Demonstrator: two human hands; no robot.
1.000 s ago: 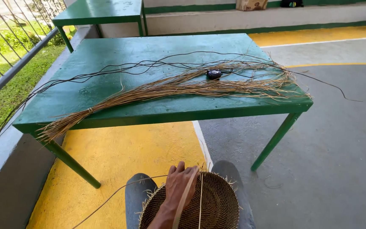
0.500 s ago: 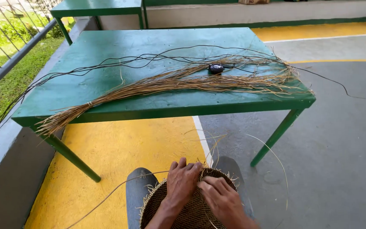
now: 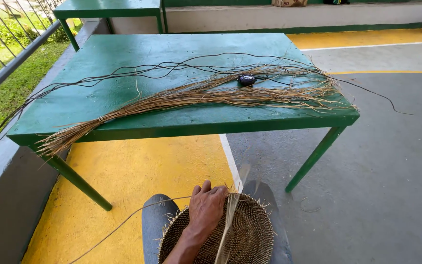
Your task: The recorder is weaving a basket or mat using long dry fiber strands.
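On the lap, at the bottom of the view, a round woven basket (image 3: pixel 242 230) of dark coiled fibre rests across the person's jeans-clad knees (image 3: pixel 158 220), its rim fringed with loose fibre ends. The left hand (image 3: pixel 206 208) lies on the basket's upper left edge, fingers curled down over the rim and pressing it steady; it grips the basket itself rather than any strand. The right hand is out of view. A pale flat strip (image 3: pixel 231 215) stands up across the basket, blurred, so its far end cannot be traced. A thin dark strand (image 3: pixel 123 225) trails from the basket's left side down toward the yellow floor (image 3: pixel 162 161). Judged from this, the work is mid-weave at the rim: the strip looks drawn out long, and the next move calls for a firm hold on the coil while the strip is guided back to the edge. Ahead, the green table (image 3: pixel 123 98) holds a long sheaf of straw-coloured fibre (image 3: pixel 196 95), dark wiry strands (image 3: pixel 137 71) and a small black object (image 3: pixel 246 79); the sheaf's tied butt overhangs the near left corner. Room lies open to the right over grey floor (image 3: pixel 382 171); a railing (image 3: pixel 10 63) closes the left.
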